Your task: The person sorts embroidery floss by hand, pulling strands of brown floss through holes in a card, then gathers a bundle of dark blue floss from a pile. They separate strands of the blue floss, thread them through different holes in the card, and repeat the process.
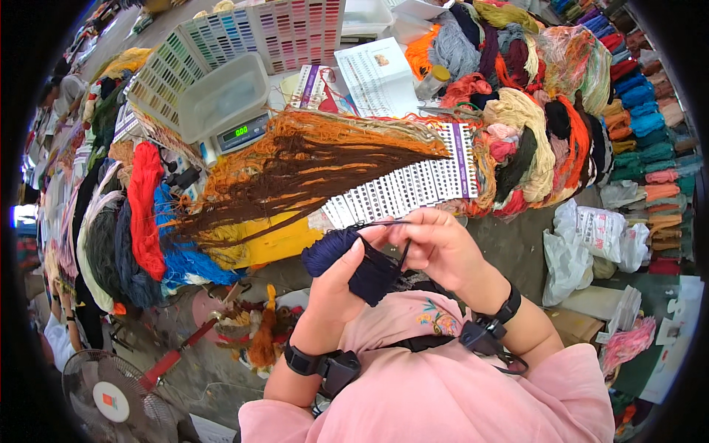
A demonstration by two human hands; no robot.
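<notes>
A navy blue skein of thread (pixel 367 277) hangs bunched in front of my chest. My left hand (pixel 341 284) is closed on it, with the thumb lying along its side. At the skein's upper right, my right hand (pixel 437 247) pinches dark strands between its fingertips, and some of them run between the two hands. Just beyond, long brown and orange threads (pixel 310 159) are spread over a white thread sample card (pixel 399 192) with rows of dark dots and a purple strip.
A digital scale (pixel 242 133) carries a clear plastic tub (pixel 224 96). Behind them stands a folding colour chart (pixel 295 37). Colourful skeins are heaped to both sides, including a red one (pixel 145 210). A fan (pixel 111 399) stands lower left; white plastic bags (pixel 567 255) lie right.
</notes>
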